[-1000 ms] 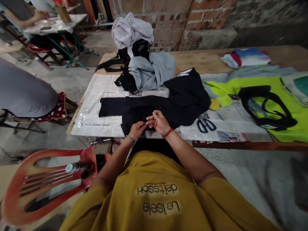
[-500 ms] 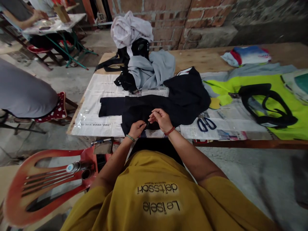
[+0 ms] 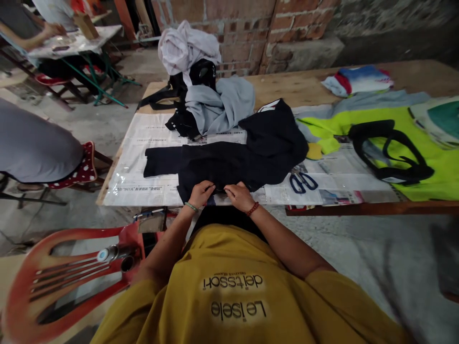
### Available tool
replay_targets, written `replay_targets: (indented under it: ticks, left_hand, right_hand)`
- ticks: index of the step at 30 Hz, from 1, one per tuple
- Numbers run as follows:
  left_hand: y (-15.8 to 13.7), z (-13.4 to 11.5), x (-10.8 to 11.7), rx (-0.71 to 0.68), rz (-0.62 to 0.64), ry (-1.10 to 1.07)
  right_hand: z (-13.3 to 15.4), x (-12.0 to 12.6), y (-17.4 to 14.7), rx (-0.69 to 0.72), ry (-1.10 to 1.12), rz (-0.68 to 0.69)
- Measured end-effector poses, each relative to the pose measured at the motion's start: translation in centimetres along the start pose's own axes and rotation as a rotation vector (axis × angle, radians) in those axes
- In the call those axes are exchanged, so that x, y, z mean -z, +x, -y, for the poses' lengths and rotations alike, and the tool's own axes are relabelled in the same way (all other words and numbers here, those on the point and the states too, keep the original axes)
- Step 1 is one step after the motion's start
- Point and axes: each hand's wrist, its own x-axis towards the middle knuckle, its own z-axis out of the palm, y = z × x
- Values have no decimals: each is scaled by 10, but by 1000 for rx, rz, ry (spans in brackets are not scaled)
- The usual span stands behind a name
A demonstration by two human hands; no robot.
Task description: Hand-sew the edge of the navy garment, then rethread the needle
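Note:
A dark navy garment [image 3: 215,160] lies spread on the newspaper-covered table [image 3: 125,165], with a sleeve-like strip reaching left and a bunched part at the right. At its near edge my left hand [image 3: 201,193], with a green bracelet, is closed, thumb and finger pinching the dark cloth. A short gap to the right, my right hand [image 3: 240,195], with a red bead bracelet, pinches the same edge. Whether anything small sits between the fingertips is too dark to make out. Dark-handled scissors [image 3: 303,183] rest right of the garment.
Behind the garment are grey cloth [image 3: 222,102], black straps [image 3: 161,98] and a pale cloth bundle [image 3: 188,48]. Neon yellow fabric [image 3: 333,124] with a black band [image 3: 390,153] covers the right side. A red plastic chair [image 3: 71,239] holds a bottle. Other people sit at the left.
My right hand has come down from above the cloth to its near edge. My hands are now apart, each pinching the edge. The view has shifted slightly.

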Motion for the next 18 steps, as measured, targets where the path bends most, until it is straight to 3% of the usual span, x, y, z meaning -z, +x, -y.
replay_targets:
  ticks: [4,9,14,18]
  left_hand:
    - [-1,-2,1,-34,23,50]
    - [-5,-3,20,-35,165,224]
    - [-8,-1,40,112,226,112]
    - [-10,1,39,238,167,-11]
  right_hand:
    - [-8,-1,4,-94,51,-46]
    - [-12,-1,5,-234,142,-70]
    - [-15,-1,7,-314,285,-116]
    - [-13,1,11,-419,606,-171]
